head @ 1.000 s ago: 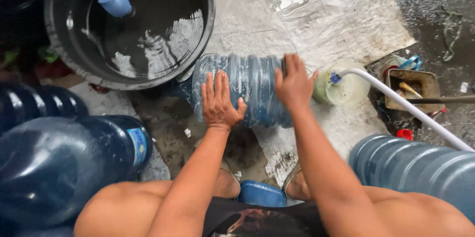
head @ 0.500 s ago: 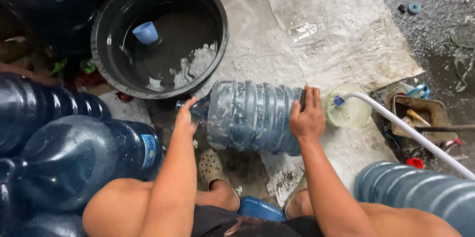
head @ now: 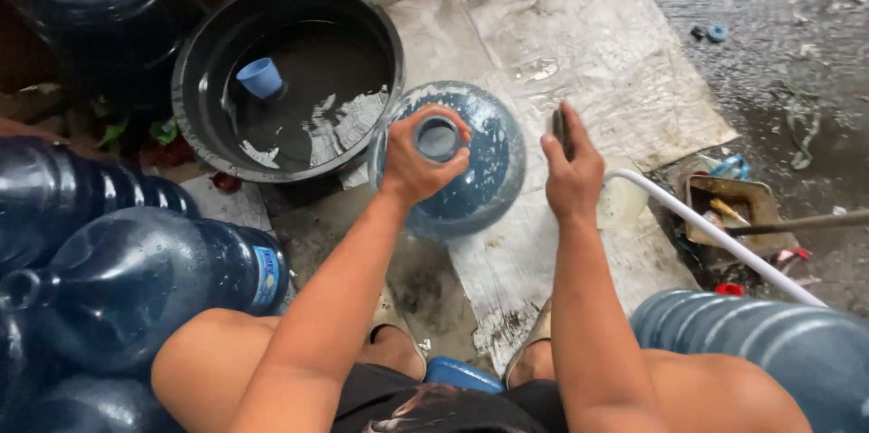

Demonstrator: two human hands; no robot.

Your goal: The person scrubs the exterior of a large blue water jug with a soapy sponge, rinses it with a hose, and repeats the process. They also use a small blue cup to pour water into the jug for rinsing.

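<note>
**Water jug stood upright, left hand round its neck**

From the head camera, the blue water jug (head: 471, 171) stood upright on the wet sheet (head: 579, 44), just beside the black tub (head: 195, 80). The left hand (head: 412, 166) was closed around the jug's open neck. The right hand (head: 570, 171) hovered at the jug's right side, its fingers curled on a thin dark object (head: 561, 130). A white hose (head: 715, 238) ran past that hand. Dark jugs (head: 136, 279) lay to the left.

The left hand (head: 412, 166) hides part of the big blue bottle's (head: 480, 180) neck. At four o'clock, another bottle (head: 769, 342) is cut off by the edge. The right hand (head: 572, 175) holds something dark, too hidden to tell.
</note>
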